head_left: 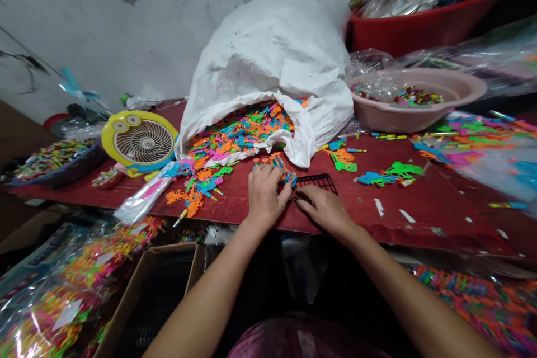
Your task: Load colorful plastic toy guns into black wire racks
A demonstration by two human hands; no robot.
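My left hand (266, 193) is curled over a small bunch of blue and orange plastic pieces (288, 176) near the table's front edge. Close beside it, my right hand (325, 210) has its fingers bent at the near left side of a black plastic grid rack (323, 182), part of which the hand hides. Just beyond both hands, a big white sack (272, 45) lies with its mouth toward me. Many flat, bright plastic pieces (247, 131) spill from it onto the red table (356, 207).
A yellow fan (145, 142) stands at left, with a dark basin (62, 170) of small bits behind it. A pink basin (419, 106) and a red tub (423, 28) are at right. Below left sit a cardboard box (146, 291) and bagged pieces (75, 291).
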